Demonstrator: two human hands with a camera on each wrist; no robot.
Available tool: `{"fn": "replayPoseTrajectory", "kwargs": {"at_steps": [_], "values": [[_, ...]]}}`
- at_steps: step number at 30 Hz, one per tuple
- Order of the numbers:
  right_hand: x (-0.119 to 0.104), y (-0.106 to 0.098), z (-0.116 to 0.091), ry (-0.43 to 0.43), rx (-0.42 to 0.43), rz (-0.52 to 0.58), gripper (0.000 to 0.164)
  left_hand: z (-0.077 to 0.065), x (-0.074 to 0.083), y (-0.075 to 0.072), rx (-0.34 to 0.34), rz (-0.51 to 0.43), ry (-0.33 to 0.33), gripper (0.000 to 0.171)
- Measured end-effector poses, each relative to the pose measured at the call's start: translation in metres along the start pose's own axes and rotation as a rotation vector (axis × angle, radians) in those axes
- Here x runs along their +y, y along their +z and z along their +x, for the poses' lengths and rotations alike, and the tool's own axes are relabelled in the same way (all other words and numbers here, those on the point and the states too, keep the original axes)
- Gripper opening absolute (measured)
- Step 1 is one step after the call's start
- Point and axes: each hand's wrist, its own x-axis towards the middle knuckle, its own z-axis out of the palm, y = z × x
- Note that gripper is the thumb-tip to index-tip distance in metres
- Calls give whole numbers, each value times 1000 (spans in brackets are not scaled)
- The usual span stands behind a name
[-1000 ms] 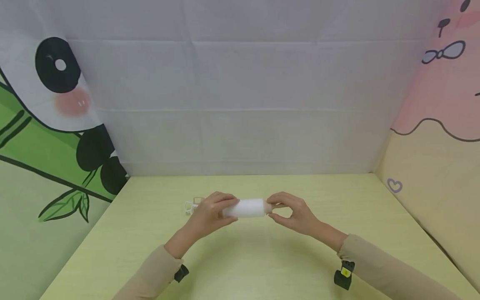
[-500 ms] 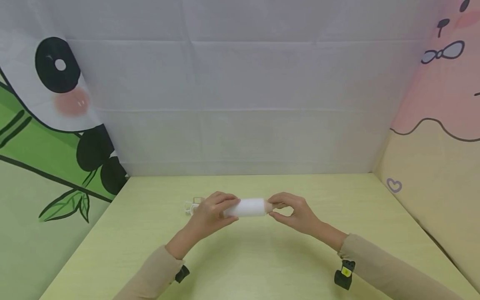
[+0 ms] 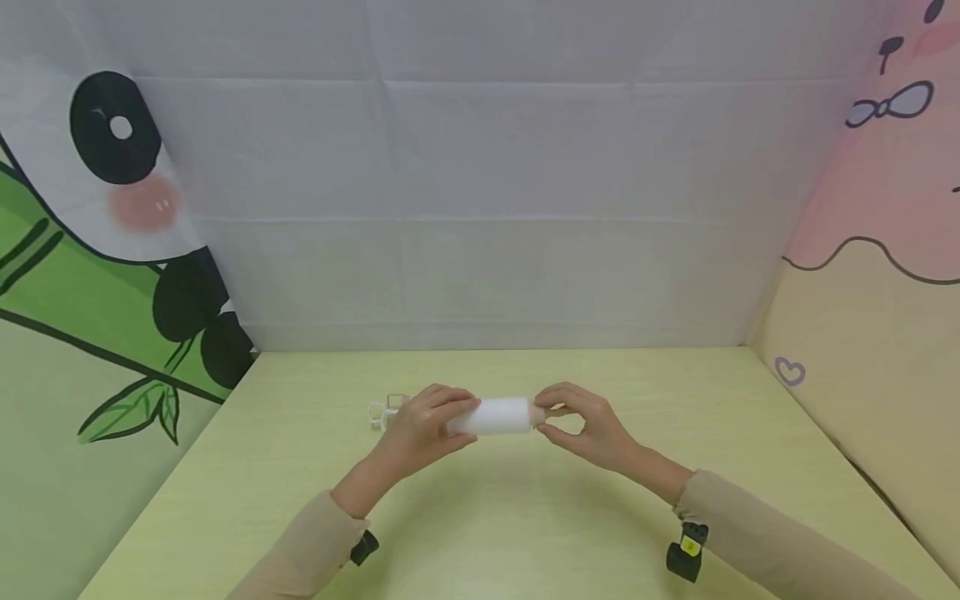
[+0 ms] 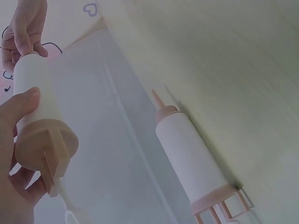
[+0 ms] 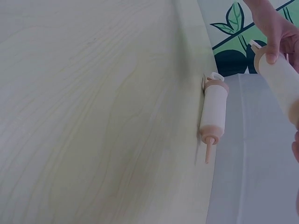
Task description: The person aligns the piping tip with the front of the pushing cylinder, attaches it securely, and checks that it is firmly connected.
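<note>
A piping syringe (image 3: pixel 495 415) with a white barrel is held level above the table, its peach nozzle cap (image 3: pixel 536 415) pointing right. My left hand (image 3: pixel 427 425) wraps the rear of the barrel, thumb and fingers on opposite sides. My right hand (image 3: pixel 592 421) pinches the nozzle cap between thumb and fingers; the nozzle is mostly hidden there. In the left wrist view, the peach rear collar (image 4: pixel 46 140) and a white plunger rod (image 4: pixel 65 200) show below the left hand. A second, similar syringe (image 4: pixel 187 154) lies on the table, mostly hidden by the left hand and held syringe in the head view.
The pale wooden table (image 3: pixel 510 533) ends at a white cloth backdrop (image 3: pixel 487 167). Printed cloth walls flank it, a panda and bamboo on the left, a pink figure (image 3: pixel 877 183) on the right. Black cameras (image 3: pixel 684 552) sit at the wrists.
</note>
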Motion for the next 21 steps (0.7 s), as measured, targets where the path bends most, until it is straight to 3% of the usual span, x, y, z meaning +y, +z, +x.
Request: {"fn": "replayPoseTrajectory", "kwargs": {"at_steps": [9,14,21], "values": [[1,-1,1,-18,-22,12,41,1,0,-1,0,-12,6,44],[-16,-6,9,-34,-19,16,38,1,0,0,9,-8,19,45],[-34,-12,16,8,-49,31,34,0,1,2,16,14,30,45]]}}
